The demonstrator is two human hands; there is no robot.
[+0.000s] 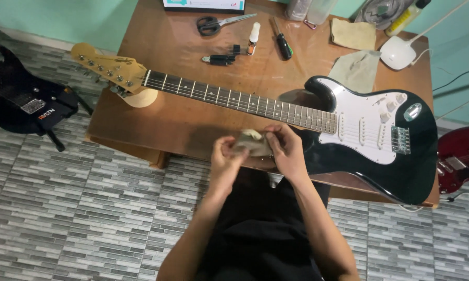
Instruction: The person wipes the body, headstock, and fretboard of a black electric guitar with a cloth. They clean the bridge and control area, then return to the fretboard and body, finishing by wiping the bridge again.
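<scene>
A black electric guitar [416, 156] with a white pickguard lies across the wooden table [161, 119], its dark fretboard neck [234, 99] running left to a pale headstock [109, 67]. Just below the neck, at the table's near edge, my left hand [225, 158] and my right hand [286, 151] both pinch a small folded beige cloth [251, 141] between them. The cloth hangs in front of the neck without visibly touching the strings.
Scissors [216, 23], a small bottle [252, 39], a screwdriver [283, 44], a black clip-like tool [220, 59], two more cloths [355, 67] and a white lamp base [398, 52] lie at the table's back. A black guitar [21, 99] rests on the floor at left, a red one [461, 158] at right.
</scene>
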